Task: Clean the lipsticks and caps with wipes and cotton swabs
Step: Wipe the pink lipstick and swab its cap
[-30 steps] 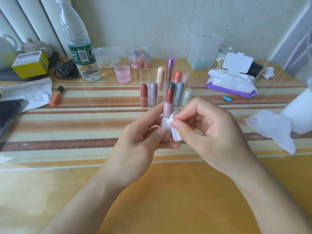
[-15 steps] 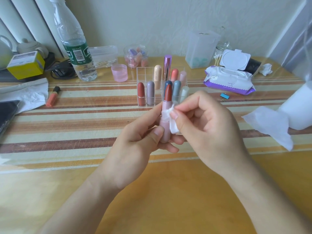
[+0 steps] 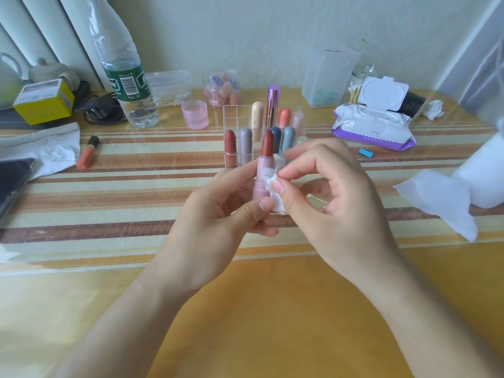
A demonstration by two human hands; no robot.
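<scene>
My left hand [image 3: 218, 214] grips an uncapped lipstick [image 3: 263, 170] upright above the table; it has a pale pink tube and a dark red bullet. My right hand [image 3: 335, 203] pinches a small folded white wipe [image 3: 275, 186] against the tube's right side. Behind the hands stands a clear organizer [image 3: 231, 115] holding several capped lipsticks. An open purple wipes pack [image 3: 373, 126] lies at the back right, with a jar of cotton swabs [image 3: 357, 85] behind it. A cotton swab [image 3: 316, 199] lies on the table under my right hand.
A water bottle [image 3: 122, 75], pink cup [image 3: 195, 114] and jar of small items [image 3: 222, 87] stand at the back. An orange lip tube [image 3: 87, 152], a tissue [image 3: 43, 148] and a phone [image 3: 12, 178] lie left. A loose wipe [image 3: 439, 197] and white roll [image 3: 488, 170] are right.
My right hand has slid the wipe slightly down the pink tube. The left hand keeps the lipstick upright in about the same place.
</scene>
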